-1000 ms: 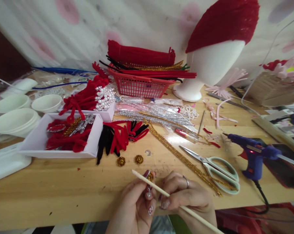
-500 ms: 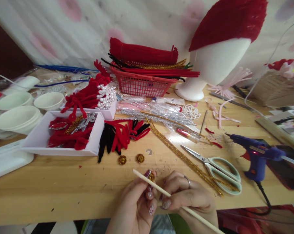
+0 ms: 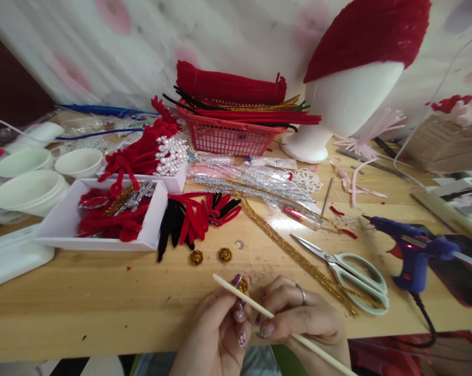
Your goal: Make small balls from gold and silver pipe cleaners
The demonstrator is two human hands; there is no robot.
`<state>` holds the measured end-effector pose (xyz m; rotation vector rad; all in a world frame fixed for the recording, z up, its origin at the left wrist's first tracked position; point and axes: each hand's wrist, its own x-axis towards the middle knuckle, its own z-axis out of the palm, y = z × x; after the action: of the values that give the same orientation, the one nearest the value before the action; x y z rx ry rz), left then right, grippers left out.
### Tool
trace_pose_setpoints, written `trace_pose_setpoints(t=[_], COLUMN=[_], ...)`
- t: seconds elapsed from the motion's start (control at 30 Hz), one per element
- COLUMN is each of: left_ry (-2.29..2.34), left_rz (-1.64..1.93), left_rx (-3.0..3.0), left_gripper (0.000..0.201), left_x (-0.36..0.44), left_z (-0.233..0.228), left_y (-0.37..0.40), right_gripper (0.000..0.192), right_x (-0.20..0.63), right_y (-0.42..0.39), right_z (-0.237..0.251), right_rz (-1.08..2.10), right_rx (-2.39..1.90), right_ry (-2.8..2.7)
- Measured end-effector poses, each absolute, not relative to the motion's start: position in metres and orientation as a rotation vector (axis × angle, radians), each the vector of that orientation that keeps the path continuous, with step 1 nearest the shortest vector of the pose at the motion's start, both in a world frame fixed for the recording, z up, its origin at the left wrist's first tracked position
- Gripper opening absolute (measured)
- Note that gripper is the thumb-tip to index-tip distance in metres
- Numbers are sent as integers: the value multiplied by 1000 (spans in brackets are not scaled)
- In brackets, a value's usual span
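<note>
Between the thumb and fingers of my left hand is a small gold tinsel coil, partly hidden by the fingertips. My right hand grips a thin pale wooden stick, which slants up to the left. The stick's tip crosses in front of my left thumb and fingertips; I cannot tell whether it touches the coil. Two finished-looking gold tinsel balls, a left one and a right one, lie on the table beyond my hands. Gold tinsel stems stretch diagonally to the right of them.
Green-handled scissors and a blue glue gun lie at right. A white box with red pieces stands at left, beside red and black loops. Behind are a red basket and a white foam head.
Almost nothing differs. Both hands keep their grip and place, and the stick's tip sits very slightly lower.
</note>
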<state>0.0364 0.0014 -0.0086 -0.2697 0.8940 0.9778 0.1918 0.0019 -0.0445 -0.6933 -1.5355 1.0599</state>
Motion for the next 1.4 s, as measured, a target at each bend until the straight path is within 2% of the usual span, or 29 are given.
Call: trace_pose_setpoints(t=[0.23,0.7,0.97,1.4], left_ry=[833,889,838,895], left_rz=[995,978,977,996], left_rx=[-325,-310,-340,-283], left_gripper=[7,17,8,14], left_x=[36,37,36,38], left_z=[-9,-7,-7,-13], left_y=[-1,-1,0,-2], right_gripper=[14,13,14,16], right_x=[192,192,189,191], right_y=[6,6,6,6], right_z=[-32,-31,-29,-31], right_rz=[1096,1073,1070,1064], right_rx=[-708,-700,-706,-712], right_ry=[-1559,-1559,-1557,-1564])
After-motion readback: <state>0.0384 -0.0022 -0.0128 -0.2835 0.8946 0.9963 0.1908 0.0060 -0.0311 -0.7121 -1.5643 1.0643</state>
